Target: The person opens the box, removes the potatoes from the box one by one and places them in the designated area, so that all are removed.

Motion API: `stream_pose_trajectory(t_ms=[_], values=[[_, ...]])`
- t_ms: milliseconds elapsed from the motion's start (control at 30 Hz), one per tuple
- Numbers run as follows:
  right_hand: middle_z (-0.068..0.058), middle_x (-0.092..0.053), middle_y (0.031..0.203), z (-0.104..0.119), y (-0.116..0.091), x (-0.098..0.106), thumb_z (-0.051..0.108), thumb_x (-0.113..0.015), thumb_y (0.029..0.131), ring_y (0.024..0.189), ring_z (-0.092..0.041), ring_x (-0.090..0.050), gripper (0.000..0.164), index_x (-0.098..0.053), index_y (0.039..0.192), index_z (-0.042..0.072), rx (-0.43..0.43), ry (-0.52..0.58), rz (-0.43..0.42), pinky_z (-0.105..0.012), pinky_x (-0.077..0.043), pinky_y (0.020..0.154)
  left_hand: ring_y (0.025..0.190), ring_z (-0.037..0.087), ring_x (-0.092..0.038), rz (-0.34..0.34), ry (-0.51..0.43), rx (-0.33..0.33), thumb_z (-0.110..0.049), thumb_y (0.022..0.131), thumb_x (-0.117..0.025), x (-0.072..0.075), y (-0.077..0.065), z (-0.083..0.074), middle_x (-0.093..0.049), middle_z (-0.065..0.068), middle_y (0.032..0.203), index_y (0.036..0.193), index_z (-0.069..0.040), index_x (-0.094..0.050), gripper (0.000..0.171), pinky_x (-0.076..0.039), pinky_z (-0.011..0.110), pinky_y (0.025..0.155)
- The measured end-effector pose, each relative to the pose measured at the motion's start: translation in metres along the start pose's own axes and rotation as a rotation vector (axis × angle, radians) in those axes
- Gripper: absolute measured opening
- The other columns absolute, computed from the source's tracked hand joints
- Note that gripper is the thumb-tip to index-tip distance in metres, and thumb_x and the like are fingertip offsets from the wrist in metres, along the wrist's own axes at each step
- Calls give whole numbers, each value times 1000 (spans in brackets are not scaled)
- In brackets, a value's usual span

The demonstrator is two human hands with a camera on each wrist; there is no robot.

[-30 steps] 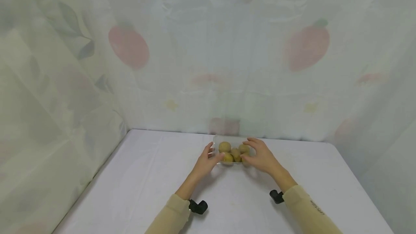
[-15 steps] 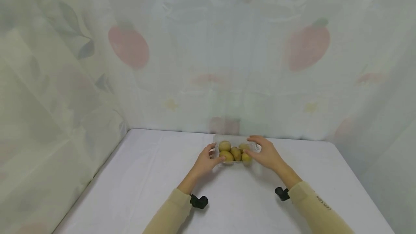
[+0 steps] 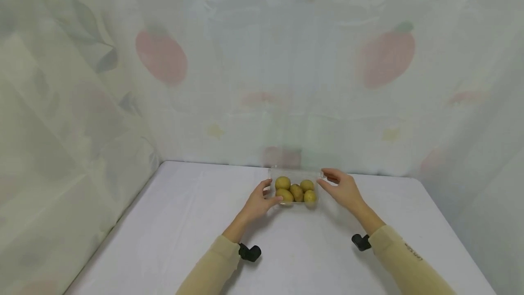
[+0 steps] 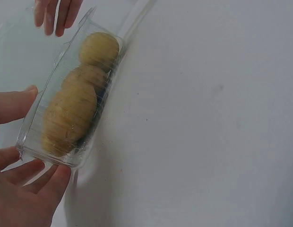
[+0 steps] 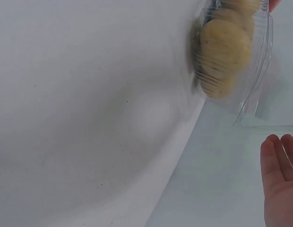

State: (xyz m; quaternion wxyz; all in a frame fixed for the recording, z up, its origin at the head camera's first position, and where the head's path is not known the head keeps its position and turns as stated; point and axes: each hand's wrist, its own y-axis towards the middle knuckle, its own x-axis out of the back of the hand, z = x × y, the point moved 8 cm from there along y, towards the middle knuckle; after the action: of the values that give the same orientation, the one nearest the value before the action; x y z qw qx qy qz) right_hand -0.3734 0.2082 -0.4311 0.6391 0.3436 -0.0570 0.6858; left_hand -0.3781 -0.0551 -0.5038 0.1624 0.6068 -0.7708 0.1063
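Potatoes, several of them and yellow-brown, lie in a clear plastic clamshell box near the table's back edge. My left hand holds the box's left end. The left wrist view shows its thumb at the upper rim and its fingers against the end wall. My right hand is just off the box's right end. In the right wrist view its fingers are straight and stand apart from the clear lid, which is raised away from the potatoes. The lid's exact outline is hard to see.
A white cloth covers the table. Right behind the box hangs a pale curtain with faded fruit prints, and more cloth closes in the left and right sides. Black wrist cameras sit at both sleeves.
My right hand has moved right and slightly back, from over the box's right side to just beyond its end. The left hand stays at the left end, and the potatoes stay put.
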Motion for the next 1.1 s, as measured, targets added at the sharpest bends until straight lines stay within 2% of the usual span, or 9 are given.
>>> stream_pose_trajectory(t_ms=[200, 300, 400, 667, 900, 1000, 1100], values=[[-22, -68, 125, -11, 8, 7, 19, -69, 99, 116, -37, -65, 39, -65, 127, -6, -51, 53, -56, -29, -55, 93, 138, 43, -44, -1, -8, 11, -32, 93, -76, -1, 0, 0, -39, 20, 157, 156, -6, -35, 79, -41, 57, 109], [-21, -70, 120, -12, 12, 10, 19, -67, 100, 112, -35, -67, 34, -68, 124, -5, -51, 67, -87, -17, -52, 88, 138, 43, -44, -6, -10, 10, -32, 93, -76, -1, 0, 1, -40, 20, 156, 156, -6, -35, 79, -41, 57, 108], [-20, -71, 118, -14, 16, 11, 20, -66, 101, 111, -35, -67, 32, -69, 123, -4, -57, 80, -106, -12, -49, 85, 137, 43, -45, -6, -3, 6, -32, 93, -75, -2, 0, 2, -40, 21, 156, 156, -5, -35, 80, -42, 57, 108], [-18, -71, 118, -21, 24, 13, 22, -67, 101, 108, -26, -66, 31, -69, 121, -2, -125, 105, -142, -13, -50, 82, 137, 44, -46, 5, 16, 8, -32, 93, -76, -7, -1, 3, -41, 21, 156, 156, -4, -34, 81, -43, 56, 107], [-19, -68, 123, -29, 30, 9, 26, -67, 100, 107, -17, -62, 37, -68, 123, -3, -166, 183, -145, -14, -50, 83, 136, 45, -46, 1, 10, 3, -31, 93, -76, -7, -3, 2, -41, 22, 155, 156, -3, -34, 81, -43, 58, 106], [-20, -68, 123, -34, 31, 6, 25, -67, 101, 107, -18, -62, 37, -67, 125, -2, -201, 205, -142, -16, -51, 84, 136, 45, -46, 1, 11, -1, -31, 93, -76, -8, -3, 1, -41, 23, 155, 156, -2, -34, 81, -43, 57, 106], [-20, -68, 122, -41, 34, 3, 24, -66, 101, 108, -26, -65, 37, -66, 126, -3, -240, 239, -141, -23, -54, 86, 136, 44, -46, -7, 8, 5, -30, 92, -76, -8, -4, 2, -41, 22, 155, 156, -3, -35, 80, -43, 56, 107]])
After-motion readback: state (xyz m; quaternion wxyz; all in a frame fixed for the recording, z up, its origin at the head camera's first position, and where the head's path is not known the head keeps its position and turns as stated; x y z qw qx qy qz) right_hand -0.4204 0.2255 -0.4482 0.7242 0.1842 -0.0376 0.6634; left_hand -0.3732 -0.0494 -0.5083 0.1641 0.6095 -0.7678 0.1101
